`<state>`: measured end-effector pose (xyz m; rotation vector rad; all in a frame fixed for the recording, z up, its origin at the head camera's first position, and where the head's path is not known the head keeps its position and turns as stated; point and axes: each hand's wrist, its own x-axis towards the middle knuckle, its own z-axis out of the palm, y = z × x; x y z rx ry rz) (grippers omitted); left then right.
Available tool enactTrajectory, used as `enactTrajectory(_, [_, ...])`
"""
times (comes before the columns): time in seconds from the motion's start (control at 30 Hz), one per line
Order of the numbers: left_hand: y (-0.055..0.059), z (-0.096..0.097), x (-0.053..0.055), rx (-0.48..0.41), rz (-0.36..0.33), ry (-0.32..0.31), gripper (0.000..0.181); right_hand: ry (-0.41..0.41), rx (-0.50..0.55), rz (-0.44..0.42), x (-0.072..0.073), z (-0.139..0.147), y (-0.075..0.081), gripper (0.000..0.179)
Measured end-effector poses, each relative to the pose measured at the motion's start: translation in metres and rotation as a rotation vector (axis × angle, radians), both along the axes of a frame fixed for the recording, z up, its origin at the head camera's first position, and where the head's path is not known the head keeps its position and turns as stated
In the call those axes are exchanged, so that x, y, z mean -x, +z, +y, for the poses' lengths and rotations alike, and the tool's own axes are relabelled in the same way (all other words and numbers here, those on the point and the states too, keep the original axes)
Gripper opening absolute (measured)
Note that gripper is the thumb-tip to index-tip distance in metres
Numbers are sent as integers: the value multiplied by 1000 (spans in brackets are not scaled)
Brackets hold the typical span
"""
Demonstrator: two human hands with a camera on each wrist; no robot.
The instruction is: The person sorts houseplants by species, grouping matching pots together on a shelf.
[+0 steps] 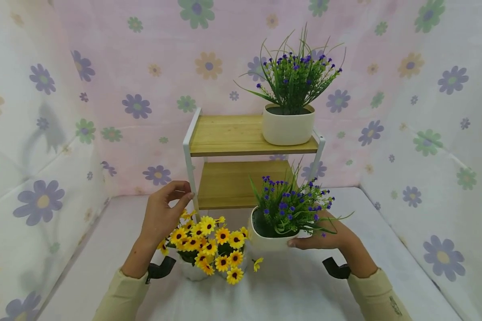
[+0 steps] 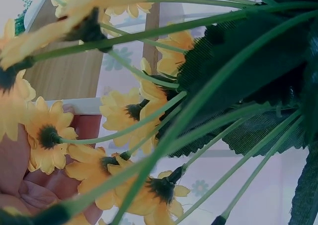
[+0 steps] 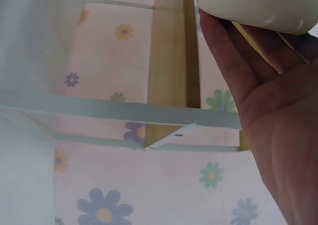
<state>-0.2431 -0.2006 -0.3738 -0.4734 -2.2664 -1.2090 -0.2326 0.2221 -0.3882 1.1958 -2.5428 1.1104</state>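
Observation:
My right hand (image 1: 325,232) holds a cream oval flowerpot (image 1: 271,240) of purple flowers, its thumb at the front and fingers under and behind the pot. The pot hangs tilted in front of the lower shelf board, right of the yellow flowers. In the right wrist view, the fingers (image 3: 233,56) lie against the pot's underside. At the shelf's left side, my left hand (image 1: 162,214) pinches the white front post (image 1: 190,174) between thumb and bent fingers. Yellow artificial flowers (image 1: 209,243) in white potting stand just below this hand and partly cover it in the left wrist view.
A small two-tier shelf has wooden boards, the upper (image 1: 225,133) and the lower (image 1: 229,183), in a white frame. Another cream pot (image 1: 288,127) of purple flowers stands at the upper board's right end. Flower-print cloth (image 1: 233,53) surrounds the white table surface (image 1: 305,294).

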Motion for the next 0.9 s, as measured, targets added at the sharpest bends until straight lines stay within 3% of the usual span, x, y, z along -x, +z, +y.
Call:
enactTrajectory(0.37, [0,-1,0,6,-18,3,19,-35,108,-114,0,-21,42,80])
enactTrajectory(0.47, [0,-1,0,7,-15,4,19,-37,132,-98,2,-26,55,83])
enactTrajectory(0.73, [1,-1,0,7,-19,7,18,-20,122,43,9,-34,83,101])
enactTrajectory(0.9, [1,-1,0,10,-25,10,19,-20,103,45,11,-40,102,104])
